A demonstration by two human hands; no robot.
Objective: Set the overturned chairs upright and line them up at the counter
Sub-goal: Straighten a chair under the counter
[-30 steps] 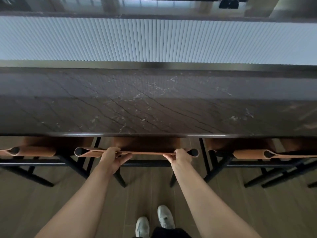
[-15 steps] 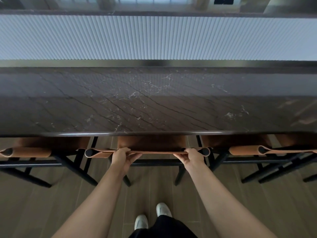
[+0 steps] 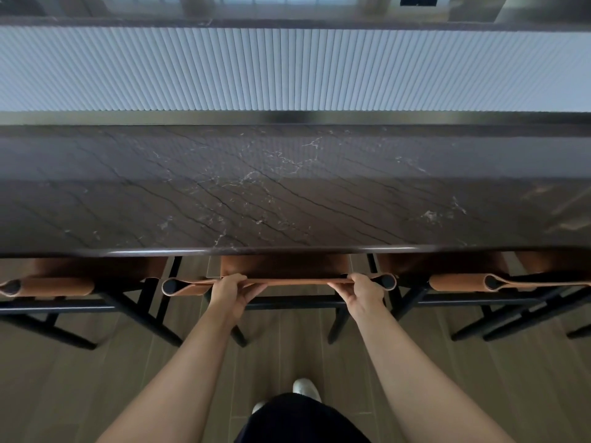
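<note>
A middle chair (image 3: 284, 266) with a tan leather seat and black frame stands upright, its seat tucked under the dark marble counter (image 3: 287, 193). My left hand (image 3: 228, 290) grips the leather backrest strap near its left end. My right hand (image 3: 364, 290) grips the same strap near its right end. A left chair (image 3: 64, 284) and a right chair (image 3: 463, 281) of the same make stand upright on either side, also at the counter's edge.
Beyond the counter runs a white ribbed panel (image 3: 287, 68). A further chair's black legs (image 3: 575, 330) show at the far right edge. The floor is brown wood plank (image 3: 96, 394); my white shoes (image 3: 305, 390) stand just behind the middle chair.
The middle chair, held by both hands, has shifted a little to the right, ending more evenly spaced between its neighbours. My body has stepped closer to the counter.
</note>
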